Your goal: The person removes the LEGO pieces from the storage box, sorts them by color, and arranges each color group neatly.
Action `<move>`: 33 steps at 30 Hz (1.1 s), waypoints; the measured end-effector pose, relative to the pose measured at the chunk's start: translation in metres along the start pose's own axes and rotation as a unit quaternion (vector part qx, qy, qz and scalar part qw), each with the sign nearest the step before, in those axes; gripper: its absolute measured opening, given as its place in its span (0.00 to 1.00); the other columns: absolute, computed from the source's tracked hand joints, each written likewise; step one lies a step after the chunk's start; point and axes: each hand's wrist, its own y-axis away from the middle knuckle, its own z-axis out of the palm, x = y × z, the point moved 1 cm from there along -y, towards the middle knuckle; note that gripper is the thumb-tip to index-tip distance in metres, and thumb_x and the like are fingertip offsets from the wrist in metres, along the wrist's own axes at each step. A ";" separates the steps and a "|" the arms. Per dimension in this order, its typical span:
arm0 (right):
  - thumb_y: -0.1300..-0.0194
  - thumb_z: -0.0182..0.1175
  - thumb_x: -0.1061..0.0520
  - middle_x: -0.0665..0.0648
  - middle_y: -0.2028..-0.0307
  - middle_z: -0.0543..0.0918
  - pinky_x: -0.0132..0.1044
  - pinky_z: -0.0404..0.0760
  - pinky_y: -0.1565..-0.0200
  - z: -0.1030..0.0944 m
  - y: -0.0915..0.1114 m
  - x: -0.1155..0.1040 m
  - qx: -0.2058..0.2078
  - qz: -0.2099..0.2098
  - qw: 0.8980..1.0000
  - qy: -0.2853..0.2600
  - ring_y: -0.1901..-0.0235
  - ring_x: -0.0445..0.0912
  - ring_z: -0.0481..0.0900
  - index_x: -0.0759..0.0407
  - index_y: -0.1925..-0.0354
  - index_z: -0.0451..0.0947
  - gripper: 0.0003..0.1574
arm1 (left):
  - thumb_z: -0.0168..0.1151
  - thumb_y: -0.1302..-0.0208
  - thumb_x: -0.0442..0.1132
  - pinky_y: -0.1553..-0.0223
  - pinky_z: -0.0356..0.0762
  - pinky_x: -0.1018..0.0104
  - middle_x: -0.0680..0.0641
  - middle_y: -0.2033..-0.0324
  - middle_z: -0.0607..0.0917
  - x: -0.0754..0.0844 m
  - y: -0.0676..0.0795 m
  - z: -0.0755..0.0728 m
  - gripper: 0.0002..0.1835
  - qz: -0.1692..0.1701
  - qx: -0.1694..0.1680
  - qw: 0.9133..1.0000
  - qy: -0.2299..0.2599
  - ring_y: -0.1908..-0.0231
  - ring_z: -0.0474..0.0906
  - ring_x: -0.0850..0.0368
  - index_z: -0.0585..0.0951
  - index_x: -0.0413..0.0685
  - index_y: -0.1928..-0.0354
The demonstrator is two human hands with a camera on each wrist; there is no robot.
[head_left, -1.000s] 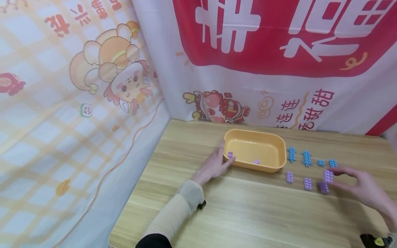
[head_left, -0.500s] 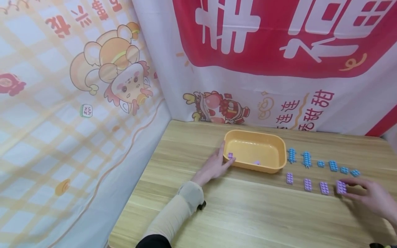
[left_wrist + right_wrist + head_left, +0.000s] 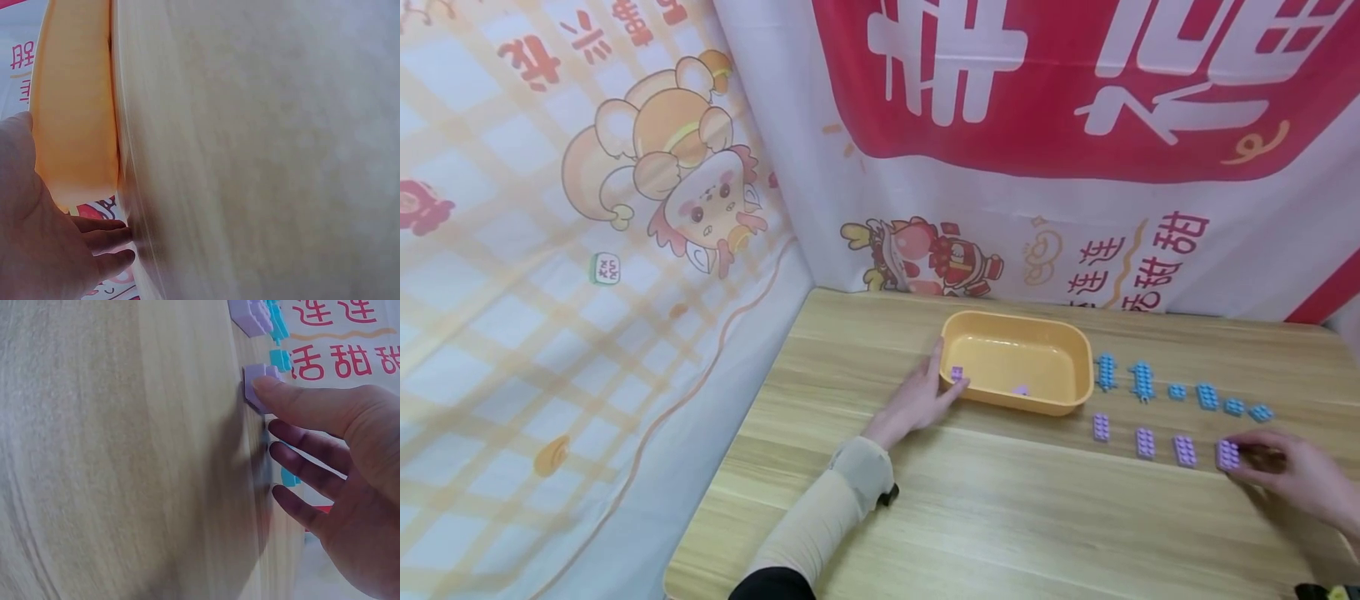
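My left hand (image 3: 917, 398) rests against the left end of a yellow-orange plastic tray (image 3: 1017, 404), its fingers fairly straight along the corner. In the left wrist view those fingers lie beside the end of the tray. Inside the tray are a small purple brick (image 3: 957, 373) and another purple piece (image 3: 1021, 390), mostly hidden by the front wall. On the right, my right hand (image 3: 1296, 475) pinches a studded purple toy building brick (image 3: 1228, 455) between thumb and fingers, at the right end of a row of similar purple bricks. The right wrist view shows my thumb on its side.
Behind the purple row, several blue pieces (image 3: 1207, 396) form another row right of the tray. The purple row includes bricks near the tray (image 3: 1101, 427). Printed cloth (image 3: 925, 183) hangs behind the wooden table (image 3: 1000, 508) and along its left side.
My right hand has moved right and down with the purple brick, past the other purple bricks, to the row's right end. More blue pieces became visible. My left hand stayed at the tray.
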 end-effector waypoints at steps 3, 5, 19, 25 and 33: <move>0.44 0.82 0.64 0.81 0.51 0.84 0.50 0.90 0.61 0.001 -0.001 0.000 -0.001 0.005 1.000 0.003 0.52 0.77 0.83 0.79 0.45 0.83 0.33 | 0.42 0.20 0.77 0.12 0.58 0.43 0.35 0.12 0.55 0.000 0.000 0.000 0.54 -0.001 -0.001 1.000 -0.003 0.15 0.60 0.36 0.32 0.59 0.09; 0.43 0.82 0.64 0.81 0.50 0.83 0.52 0.89 0.58 0.003 -0.001 -0.001 0.000 0.010 1.000 0.003 0.51 0.77 0.82 0.79 0.44 0.82 0.33 | 0.40 0.20 0.78 0.12 0.58 0.43 0.35 0.12 0.55 0.000 0.000 0.000 0.55 -0.001 -0.001 1.000 -0.006 0.15 0.60 0.35 0.32 0.59 0.09; 0.39 0.81 0.61 0.87 0.41 0.80 0.73 0.80 0.49 0.004 0.000 -0.014 0.040 -0.024 0.999 -0.020 0.46 0.78 0.78 0.78 0.31 0.73 0.45 | 0.38 0.21 0.80 0.12 0.58 0.45 0.35 0.12 0.56 0.000 -0.001 0.001 0.55 -0.006 -0.001 1.000 -0.017 0.15 0.61 0.36 0.32 0.59 0.09; 0.27 0.73 0.59 0.86 0.34 0.75 0.64 0.76 0.30 -0.011 -0.014 -0.057 0.098 -0.044 0.993 -0.059 0.41 0.77 0.72 0.76 0.25 0.68 0.42 | 0.38 0.21 0.79 0.12 0.58 0.44 0.35 0.12 0.55 0.001 -0.002 0.000 0.55 -0.005 0.000 1.000 -0.015 0.15 0.60 0.36 0.31 0.61 0.10; 0.29 0.76 0.59 0.79 0.35 0.80 0.03 0.53 0.47 -0.021 -0.046 -0.116 0.136 -0.092 0.982 -0.098 0.42 0.26 0.70 0.67 0.25 0.74 0.40 | 0.38 0.21 0.79 0.12 0.58 0.45 0.35 0.12 0.56 0.001 -0.003 0.001 0.55 -0.006 -0.001 1.000 -0.017 0.15 0.61 0.36 0.32 0.59 0.09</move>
